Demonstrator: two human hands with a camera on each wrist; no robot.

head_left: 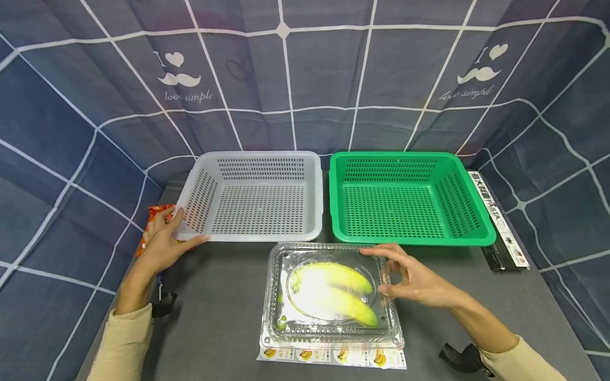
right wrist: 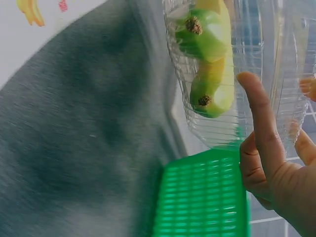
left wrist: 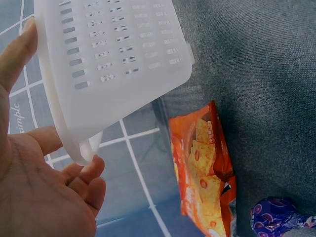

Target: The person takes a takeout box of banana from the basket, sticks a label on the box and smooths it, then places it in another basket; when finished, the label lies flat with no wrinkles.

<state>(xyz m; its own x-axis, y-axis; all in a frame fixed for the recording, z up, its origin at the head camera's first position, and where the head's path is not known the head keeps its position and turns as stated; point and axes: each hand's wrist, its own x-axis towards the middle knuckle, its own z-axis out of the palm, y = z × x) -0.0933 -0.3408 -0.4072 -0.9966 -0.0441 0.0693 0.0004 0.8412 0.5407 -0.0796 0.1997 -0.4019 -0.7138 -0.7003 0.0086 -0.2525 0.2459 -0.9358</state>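
Observation:
The left hand [head_left: 162, 241] holds the front left corner of a white slotted plastic basket [head_left: 257, 237]. Its thumb lies along the front rim while other fingers reach the left side, as the left wrist view also shows. At the right edge of a clear plastic clamshell box [head_left: 305, 338], the right hand [head_left: 414, 280] grips with thumb and fingers. Two yellow-green bananas [head_left: 333, 280] lie inside the box, partly washed out by glare. In the right wrist view the thumb presses the ridged side wall close by the fruit ends [right wrist: 205, 101].
A green slotted basket [head_left: 483, 238] stands at the right, beside a black-and-white pasta box [head_left: 505, 227]. Behind the left hand lies an orange chip bag [left wrist: 205, 173], near a purple wrapped candy [left wrist: 274, 215]. A banana-printed sheet [head_left: 333, 357] lies below the box. Grid-patterned cloth [head_left: 324, 69] surrounds the table.

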